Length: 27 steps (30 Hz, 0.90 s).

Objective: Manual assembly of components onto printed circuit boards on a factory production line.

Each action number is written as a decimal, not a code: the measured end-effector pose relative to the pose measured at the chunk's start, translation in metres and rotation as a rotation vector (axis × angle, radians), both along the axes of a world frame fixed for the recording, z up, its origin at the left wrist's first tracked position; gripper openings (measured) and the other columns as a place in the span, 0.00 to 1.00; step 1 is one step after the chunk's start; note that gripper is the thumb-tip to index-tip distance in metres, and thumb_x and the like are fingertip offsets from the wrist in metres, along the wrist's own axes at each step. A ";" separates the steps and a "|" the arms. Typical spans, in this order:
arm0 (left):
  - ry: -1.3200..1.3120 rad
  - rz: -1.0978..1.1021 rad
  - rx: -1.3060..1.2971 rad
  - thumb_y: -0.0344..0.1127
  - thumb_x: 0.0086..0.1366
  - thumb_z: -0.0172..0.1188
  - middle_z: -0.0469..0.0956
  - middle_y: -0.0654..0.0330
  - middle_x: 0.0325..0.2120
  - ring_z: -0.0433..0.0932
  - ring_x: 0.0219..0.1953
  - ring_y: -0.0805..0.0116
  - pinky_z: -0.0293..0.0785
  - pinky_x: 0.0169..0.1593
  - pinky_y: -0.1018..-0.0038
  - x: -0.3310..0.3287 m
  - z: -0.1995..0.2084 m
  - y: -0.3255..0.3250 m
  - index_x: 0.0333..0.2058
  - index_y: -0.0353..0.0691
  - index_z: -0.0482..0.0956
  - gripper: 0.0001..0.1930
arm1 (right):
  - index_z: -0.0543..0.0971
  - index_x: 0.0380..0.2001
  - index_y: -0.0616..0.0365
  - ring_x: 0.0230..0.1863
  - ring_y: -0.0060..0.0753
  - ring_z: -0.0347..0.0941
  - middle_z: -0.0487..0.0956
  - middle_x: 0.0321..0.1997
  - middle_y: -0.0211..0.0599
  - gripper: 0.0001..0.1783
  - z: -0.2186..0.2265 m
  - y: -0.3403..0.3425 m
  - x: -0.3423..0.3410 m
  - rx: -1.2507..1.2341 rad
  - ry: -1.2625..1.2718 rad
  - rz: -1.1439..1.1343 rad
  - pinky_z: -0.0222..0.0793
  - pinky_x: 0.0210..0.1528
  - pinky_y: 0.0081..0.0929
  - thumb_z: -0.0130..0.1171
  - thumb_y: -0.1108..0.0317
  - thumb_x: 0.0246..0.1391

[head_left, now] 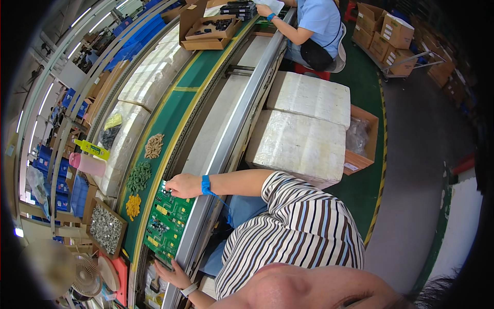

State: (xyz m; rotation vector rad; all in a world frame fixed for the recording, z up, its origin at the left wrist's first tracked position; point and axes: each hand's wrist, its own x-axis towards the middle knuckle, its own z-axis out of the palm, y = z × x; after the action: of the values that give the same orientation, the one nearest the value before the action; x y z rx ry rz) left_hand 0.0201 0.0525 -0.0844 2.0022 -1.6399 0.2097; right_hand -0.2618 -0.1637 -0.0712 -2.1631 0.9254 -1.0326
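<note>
A green circuit board (167, 221) with yellow and dark components lies on the rails of the line. My right hand (182, 185), with a blue wrist strap and cord, is over its upper end; the fingertips are pinched, and what they hold is too small to make out. My left hand (176, 276), with a pale wristband, rests by the lower edge of the board, fingers apart. Beside the board on the green belt (181, 105) lie piles of yellow parts (133, 207), green parts (139, 177) and tan parts (154, 146).
A tray of small silvery parts (106, 228) stands left of the belt, near a fan (87, 274), a pink bottle (87, 164) and a yellow bottle (92, 149). White foam blocks (298, 139) are at right. Farther up, a co-worker (319, 26) sits by an open carton (208, 44).
</note>
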 end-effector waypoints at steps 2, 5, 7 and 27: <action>-0.012 0.004 -0.003 0.43 0.59 0.56 0.56 0.46 0.57 0.55 0.59 0.46 0.52 0.58 0.55 0.003 -0.002 0.001 0.58 0.40 0.58 0.31 | 0.74 0.35 0.58 0.35 0.47 0.73 0.77 0.29 0.45 0.12 0.003 0.001 0.002 0.003 0.014 0.005 0.68 0.36 0.42 0.57 0.65 0.46; 0.003 -0.010 0.003 0.43 0.59 0.56 0.57 0.46 0.57 0.55 0.59 0.46 0.52 0.58 0.55 0.003 -0.003 -0.002 0.58 0.39 0.58 0.31 | 0.74 0.36 0.58 0.35 0.48 0.73 0.77 0.30 0.46 0.13 0.002 0.001 -0.001 0.009 0.022 0.001 0.68 0.37 0.42 0.57 0.65 0.46; 0.012 -0.018 0.000 0.42 0.59 0.56 0.57 0.46 0.57 0.55 0.59 0.46 0.52 0.58 0.55 0.004 -0.004 -0.001 0.58 0.39 0.58 0.30 | 0.74 0.36 0.58 0.35 0.48 0.73 0.77 0.30 0.46 0.13 0.002 0.001 0.000 0.006 0.019 -0.001 0.68 0.37 0.42 0.56 0.65 0.47; 0.055 -0.011 0.006 0.38 0.56 0.57 0.59 0.46 0.55 0.56 0.58 0.47 0.52 0.58 0.55 -0.005 0.002 0.000 0.57 0.38 0.60 0.30 | 0.75 0.36 0.58 0.33 0.45 0.75 0.78 0.28 0.42 0.13 -0.004 -0.002 0.003 -0.022 0.020 -0.019 0.69 0.34 0.40 0.57 0.65 0.47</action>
State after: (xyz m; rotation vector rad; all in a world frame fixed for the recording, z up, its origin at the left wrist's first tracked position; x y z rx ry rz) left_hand 0.0155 0.0525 -0.0827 1.9855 -1.6184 0.1443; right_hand -0.2591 -0.1653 -0.0749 -2.1906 0.9496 -1.0371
